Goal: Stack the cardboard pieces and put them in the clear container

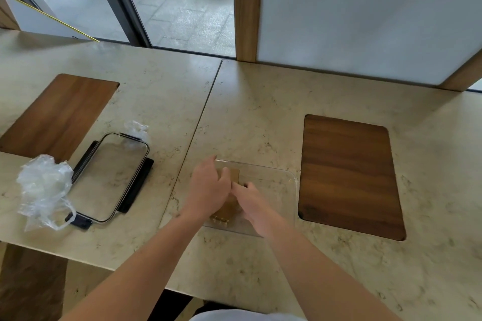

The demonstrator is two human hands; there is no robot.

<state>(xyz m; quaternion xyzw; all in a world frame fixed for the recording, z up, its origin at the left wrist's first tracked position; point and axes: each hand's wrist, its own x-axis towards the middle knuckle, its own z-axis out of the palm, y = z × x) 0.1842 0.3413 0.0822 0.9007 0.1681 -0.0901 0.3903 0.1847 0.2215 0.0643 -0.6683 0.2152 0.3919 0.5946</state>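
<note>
A stack of brown cardboard pieces (226, 212) lies inside the clear container (288, 177) on the stone counter, in the container's left part. My left hand (208, 186) is curled over the stack's far end, fingers round its top edge. My right hand (250, 199) reaches in from the right and touches the stack's middle with its fingertips. Both hands hide most of the cardboard; only the near edge and a far corner show.
The container's lid (109, 177) with black clips lies to the left. Crumpled clear plastic (43, 187) sits beside it, another scrap (135, 129) behind it. Wooden inlays lie at the left (57, 114) and right (349, 177) of the counter.
</note>
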